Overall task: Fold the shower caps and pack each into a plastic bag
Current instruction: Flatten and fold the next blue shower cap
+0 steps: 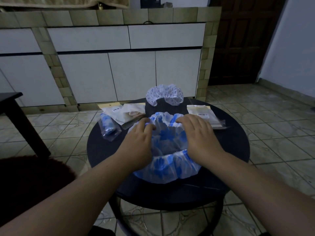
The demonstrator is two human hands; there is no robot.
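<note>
GRIP: left hand (pixel 139 140) and right hand (pixel 198 133) lie flat, fingers straight, pressing the blue-and-white crinkled plastic shower cap (pixel 167 160) | WHERE: centre of round dark table (pixel 235 150) | STEP: flattening before folding | NEXT: likely fold one half across, keeping the elastic rim from springing back

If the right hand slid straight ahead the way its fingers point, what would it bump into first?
Probably the far ruffled rim of the blue-and-white plastic shower cap that the right hand rests on; beyond that, likely the white patterned shower cap. Depth is hard to judge.
</note>
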